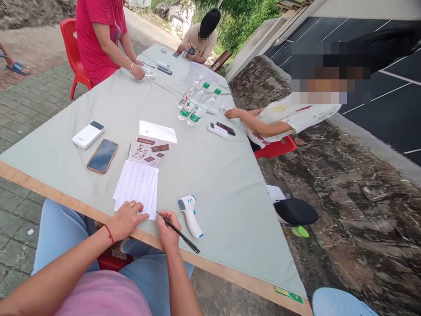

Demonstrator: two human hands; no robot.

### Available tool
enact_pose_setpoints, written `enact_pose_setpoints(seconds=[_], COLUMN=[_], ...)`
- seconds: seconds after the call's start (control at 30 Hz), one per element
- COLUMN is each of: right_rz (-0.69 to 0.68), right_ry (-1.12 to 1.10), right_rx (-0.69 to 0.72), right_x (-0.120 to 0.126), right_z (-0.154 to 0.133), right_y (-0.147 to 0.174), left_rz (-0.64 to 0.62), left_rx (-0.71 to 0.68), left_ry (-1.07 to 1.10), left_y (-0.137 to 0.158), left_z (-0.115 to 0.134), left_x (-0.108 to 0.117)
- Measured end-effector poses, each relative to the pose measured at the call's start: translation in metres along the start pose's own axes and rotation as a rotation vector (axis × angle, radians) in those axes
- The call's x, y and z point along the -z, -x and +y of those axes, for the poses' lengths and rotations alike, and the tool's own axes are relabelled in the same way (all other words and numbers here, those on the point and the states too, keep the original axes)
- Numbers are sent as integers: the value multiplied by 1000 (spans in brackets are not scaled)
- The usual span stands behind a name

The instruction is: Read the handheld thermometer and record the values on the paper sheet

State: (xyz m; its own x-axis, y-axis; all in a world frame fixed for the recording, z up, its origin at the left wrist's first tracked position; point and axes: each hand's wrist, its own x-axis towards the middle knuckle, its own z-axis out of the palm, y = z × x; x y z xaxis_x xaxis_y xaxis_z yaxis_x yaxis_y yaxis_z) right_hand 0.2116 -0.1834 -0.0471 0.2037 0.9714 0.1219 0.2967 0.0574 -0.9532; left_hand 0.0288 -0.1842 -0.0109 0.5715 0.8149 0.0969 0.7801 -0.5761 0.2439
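Note:
My left hand (128, 219) lies with its fingers out on the lower end of some handwritten paper sheets (138, 184), pressing them to the table. A black pen (182, 237) is pinched in my right hand (169, 230), just right of the sheets' lower corner, its tip near the paper's edge. A white and blue infrared thermometer (190, 215) rests to the right of that hand. Behind the sheets stands a white and brown box (151, 145) marked "Super Meal". To the left lie a smartphone (102, 156) and a white power bank (88, 134).
Several plastic water bottles (197, 103) stand mid-table (230, 197), near another white device (217, 129) and a dark phone (226, 128). One person in red (101, 39) stands at the far left; others sit at the far end and right side. Red chairs (70, 48) flank the table.

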Motion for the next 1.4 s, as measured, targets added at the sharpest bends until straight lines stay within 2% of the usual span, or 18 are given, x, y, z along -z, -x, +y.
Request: enact_pose_setpoints(seconds=[0.47,0.9,1.4], right_rz=[-94,-135,-150], right_ry=[119,218,205], right_rx=[30,134,143], right_x=[-2,-1,-1], right_z=[1,4,0], right_y=[6,5,5], left_rz=[25,24,22], left_rx=[-2,4,3], left_ry=[1,42,47], left_y=[0,1,1], left_z=[1,3,2], left_x=[-1,1,2])
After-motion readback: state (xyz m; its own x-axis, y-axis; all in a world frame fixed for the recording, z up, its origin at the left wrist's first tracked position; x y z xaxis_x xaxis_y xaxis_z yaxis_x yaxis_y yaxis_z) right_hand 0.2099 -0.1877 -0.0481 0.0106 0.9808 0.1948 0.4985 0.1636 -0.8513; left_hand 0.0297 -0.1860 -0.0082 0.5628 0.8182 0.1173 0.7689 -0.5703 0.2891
